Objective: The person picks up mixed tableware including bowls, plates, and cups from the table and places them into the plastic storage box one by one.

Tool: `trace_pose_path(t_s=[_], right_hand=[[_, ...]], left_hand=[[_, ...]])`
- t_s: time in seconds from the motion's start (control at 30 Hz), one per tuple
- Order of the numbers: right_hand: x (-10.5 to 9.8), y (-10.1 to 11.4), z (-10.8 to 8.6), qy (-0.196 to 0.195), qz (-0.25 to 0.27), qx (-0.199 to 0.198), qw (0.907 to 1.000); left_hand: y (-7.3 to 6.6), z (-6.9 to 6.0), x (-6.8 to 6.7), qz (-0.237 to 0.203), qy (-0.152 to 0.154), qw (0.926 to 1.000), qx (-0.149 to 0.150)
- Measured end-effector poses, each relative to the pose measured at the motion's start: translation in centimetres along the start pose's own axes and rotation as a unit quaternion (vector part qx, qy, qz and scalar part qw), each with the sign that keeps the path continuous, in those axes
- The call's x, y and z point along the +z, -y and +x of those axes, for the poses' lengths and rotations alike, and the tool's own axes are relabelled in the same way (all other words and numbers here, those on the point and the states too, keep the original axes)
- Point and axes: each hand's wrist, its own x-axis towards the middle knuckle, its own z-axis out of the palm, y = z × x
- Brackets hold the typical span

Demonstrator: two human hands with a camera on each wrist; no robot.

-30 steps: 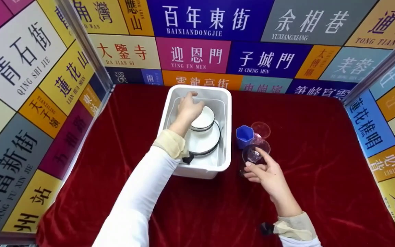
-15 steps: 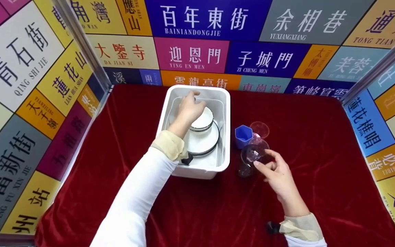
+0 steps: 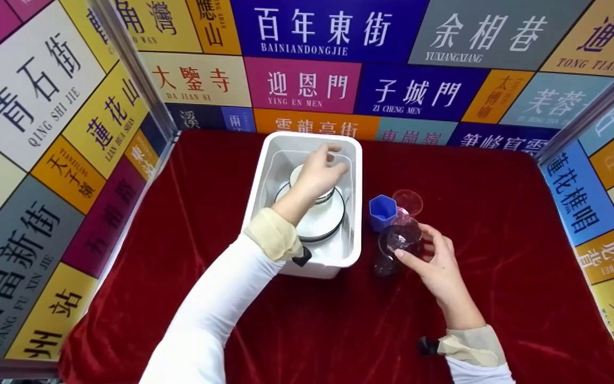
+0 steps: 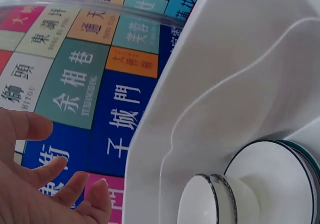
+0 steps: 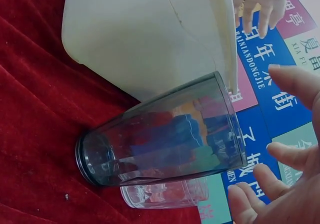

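My left hand [image 3: 317, 172] hovers over a white tub [image 3: 356, 208], fingers loosely bent and nothing in them. Below it sit small white bowls with dark rims [image 4: 197, 204], on top of white plates [image 4: 272, 179]. The left wrist view has this hand [image 4: 55, 189] high by the tub wall. To the right of the tub, a dark transparent tumbler [image 5: 165, 134] stands upright on the cloth. My right hand [image 3: 437, 261] is just right of its rim, thumb and fingers spread; the right wrist view shows a gap between this hand [image 5: 292, 169] and the tumbler.
A blue hexagonal cup [image 3: 383, 212] stands between tub and tumbler. Behind are pinkish clear cups [image 3: 408, 202]; a clear cup [image 5: 160, 195] is close beside the tumbler. Red velvet cloth [image 3: 339, 330] covers the table. Sign-printed panels [image 3: 307, 85] border the back and sides.
The right hand has drawn back rightward from the tumbler's rim, its fingers now wider apart. The left hand has shifted right above the bowls. The tumbler still stands in about the same place.
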Motion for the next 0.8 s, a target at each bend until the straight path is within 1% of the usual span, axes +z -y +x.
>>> trace_pose_path(t_s=[0.07, 0.13, 0.3, 0.43, 0.6, 0.8], right_hand=[[-0.1, -0.1, 0.2, 0.011, 0.004, -0.006, 0.9999], [-0.1, -0.3, 0.4, 0.022, 0.003, -0.009, 0.9997], [-0.2, -0.7, 0.7, 0.048, -0.009, -0.009, 0.9987], [-0.2, -1.0, 0.8, 0.065, -0.011, -0.007, 0.9978], [0.0, -1.2, 1.0, 0.070, -0.011, -0.016, 0.9974], [0.2, -1.6, 1.2, 0.072, -0.008, -0.022, 0.9972]], left_hand=[[-0.4, -0.3, 0.4, 0.001, 0.005, 0.9999, 0.011], [-0.5, -0.6, 0.8, 0.002, 0.008, 0.9998, 0.016], [-0.5, -1.1, 1.4, 0.000, 0.017, 0.9998, 0.009], [-0.4, -1.4, 1.5, 0.004, 0.024, 0.9996, 0.016], [-0.3, -1.9, 1.8, 0.012, 0.034, 0.9989, 0.028], [-0.4, -2.5, 2.0, 0.022, 0.047, 0.9977, 0.043]])
